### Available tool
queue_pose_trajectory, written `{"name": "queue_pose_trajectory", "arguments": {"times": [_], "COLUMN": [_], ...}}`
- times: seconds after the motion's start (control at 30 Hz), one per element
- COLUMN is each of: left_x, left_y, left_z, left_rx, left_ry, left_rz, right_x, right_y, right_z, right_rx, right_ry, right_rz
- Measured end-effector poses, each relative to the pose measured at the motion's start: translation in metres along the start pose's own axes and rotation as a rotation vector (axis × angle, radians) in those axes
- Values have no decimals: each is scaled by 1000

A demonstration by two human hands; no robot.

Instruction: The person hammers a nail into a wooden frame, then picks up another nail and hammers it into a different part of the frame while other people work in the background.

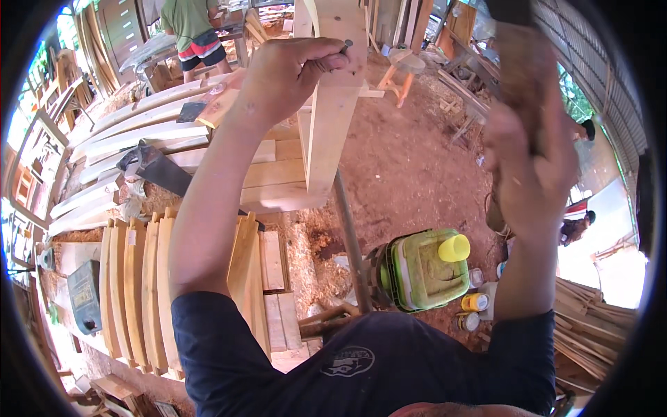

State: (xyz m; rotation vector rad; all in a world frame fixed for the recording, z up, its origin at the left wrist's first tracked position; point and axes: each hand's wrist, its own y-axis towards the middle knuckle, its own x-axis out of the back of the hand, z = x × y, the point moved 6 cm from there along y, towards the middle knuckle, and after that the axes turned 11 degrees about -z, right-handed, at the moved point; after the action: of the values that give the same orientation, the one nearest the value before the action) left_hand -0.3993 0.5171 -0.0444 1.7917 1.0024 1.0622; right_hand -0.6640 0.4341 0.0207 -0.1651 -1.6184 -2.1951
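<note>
My left hand (281,80) pinches a nail (347,45) between thumb and fingers, close against a pale wooden post (331,132). The nail's round head sticks up past the fingertips. On the right, my right hand (531,163) is raised and wrapped round a hammer (520,66), apart from the post. Motion blurs that hand and the tool, and the top of the hammer is cut off by the frame's edge.
Boards and planks (146,132) lie at the left, with upright slats (149,292) nearer me. A green plastic container (424,278) with a yellow cup (454,248) stands beside small jars (474,302). Farther off are a stool (405,64) and a person (191,31).
</note>
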Motion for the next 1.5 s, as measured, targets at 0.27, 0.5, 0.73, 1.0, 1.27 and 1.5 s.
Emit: {"name": "queue_pose_trajectory", "arguments": {"times": [0.27,0.5,0.73,1.0,1.27,1.5], "left_x": [15,1,11,9,-7,13], "left_y": [-3,3,2,4,12,10], "left_z": [5,-6,4,-2,-12,-3], "left_rx": [39,-57,-65,-59,-101,-70], "left_ry": [-26,-57,17,13,-23,109], "left_rz": [-18,0,46,33,8,69], "right_x": [9,26,38,1,77,-23], "right_y": [22,11,27,9,15,28], "right_z": [2,-18,1,-8,-22,2], "right_rx": [-258,27,-126,78,-405,202], "right_ry": [85,234,-54,181,456,-163], "right_rz": [31,85,-100,-14,-66,181]}}
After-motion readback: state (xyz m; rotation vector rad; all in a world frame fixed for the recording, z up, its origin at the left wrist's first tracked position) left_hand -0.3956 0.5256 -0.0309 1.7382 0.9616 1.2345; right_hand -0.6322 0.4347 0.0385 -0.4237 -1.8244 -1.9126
